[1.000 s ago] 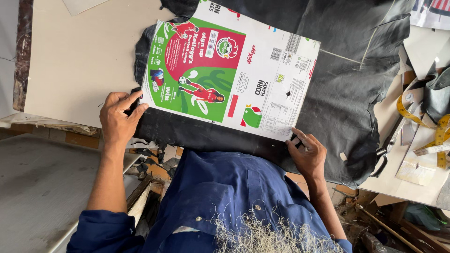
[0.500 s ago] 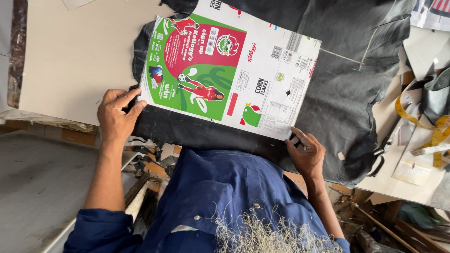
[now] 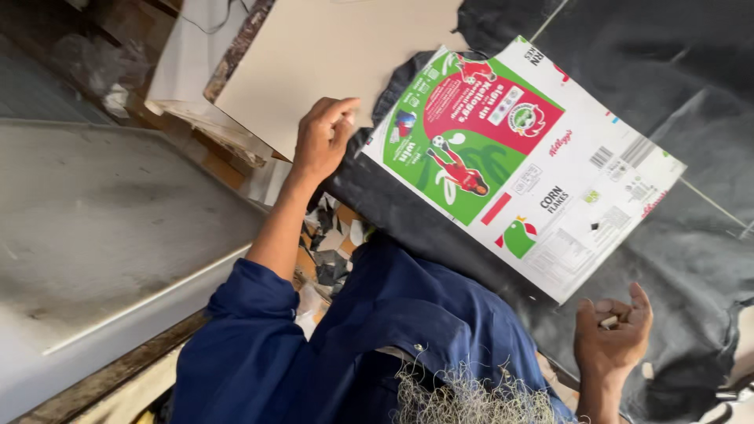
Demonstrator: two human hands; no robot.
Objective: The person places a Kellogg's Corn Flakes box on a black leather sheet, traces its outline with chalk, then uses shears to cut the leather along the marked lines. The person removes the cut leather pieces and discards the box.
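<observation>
1. The flattened cereal carton [image 3: 522, 161] lay printed side up on dark fabric [image 3: 691, 259] on the bench, now tilted since half a second earlier.
2. The right hand [image 3: 613, 338] had come off its corner, fingers curled around something small.
3. The left hand [image 3: 322, 137] rested beside its edge, fingers together.

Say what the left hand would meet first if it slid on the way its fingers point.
Probably the flattened printed carton: the left hand rests at its green edge on the dark sheet, fingers angled toward it.
</observation>
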